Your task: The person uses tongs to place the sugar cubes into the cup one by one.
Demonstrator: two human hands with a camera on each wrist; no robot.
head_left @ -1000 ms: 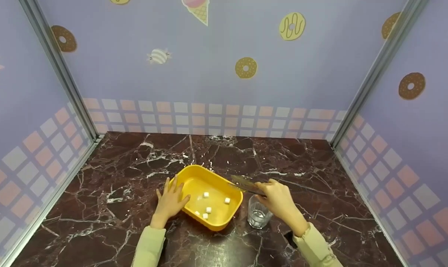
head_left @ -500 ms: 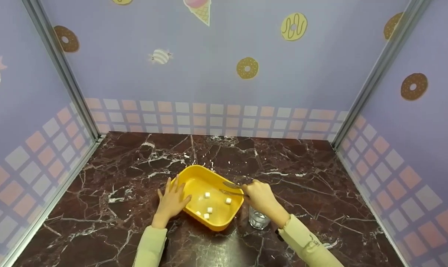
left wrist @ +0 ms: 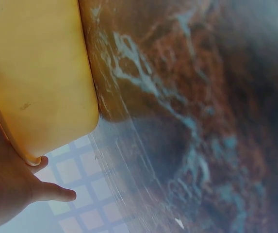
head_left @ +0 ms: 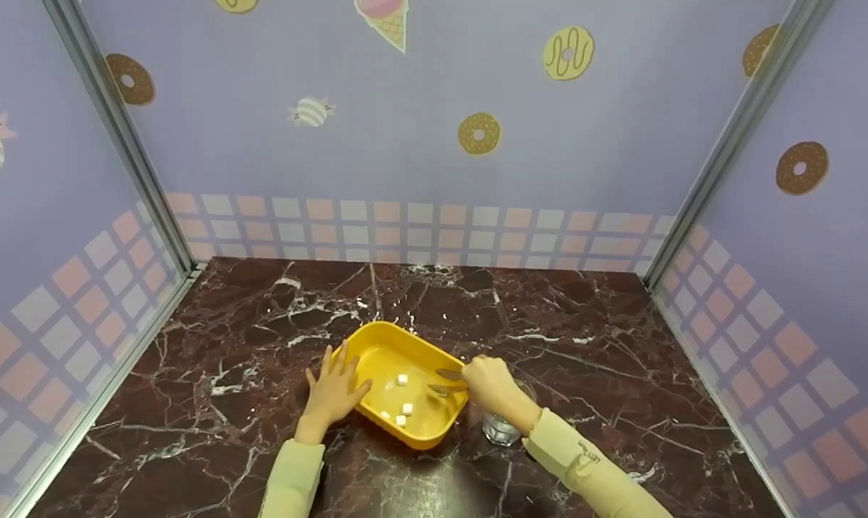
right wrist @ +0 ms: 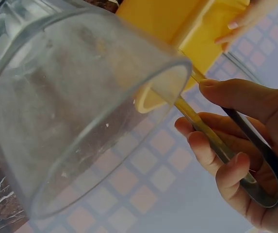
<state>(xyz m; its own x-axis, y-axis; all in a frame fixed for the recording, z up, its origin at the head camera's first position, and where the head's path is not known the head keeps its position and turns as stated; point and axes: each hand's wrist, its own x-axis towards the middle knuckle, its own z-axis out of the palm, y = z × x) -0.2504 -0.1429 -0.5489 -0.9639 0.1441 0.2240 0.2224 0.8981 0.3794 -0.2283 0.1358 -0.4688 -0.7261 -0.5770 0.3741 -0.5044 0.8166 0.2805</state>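
A yellow plastic bin [head_left: 412, 435] holds several small white cubes [head_left: 403, 379]. My left hand [head_left: 330, 396] rests on its left rim with the fingers spread; in the left wrist view the same hand [left wrist: 8, 187] lies along the rim. With my right hand [head_left: 492, 388] I grip metal tongs [head_left: 448, 388], bent round at the back end, between thumb and fingers [right wrist: 237, 174]. The tong tips reach over the bin's right side and cover the cube there. A clear glass [head_left: 500, 429] stands just right of the bin, partly hidden under my right forearm.
The dark red marbled table [head_left: 261, 338] carries white veins and a few white specks behind the bin. Lilac panels with printed sweets [head_left: 477, 165] enclose the back and sides, with metal posts [head_left: 153, 187] at the corners.
My right hand has moved left and lower with the tongs, from above the glass to the bin's right side. The left hand and bin stay in place.
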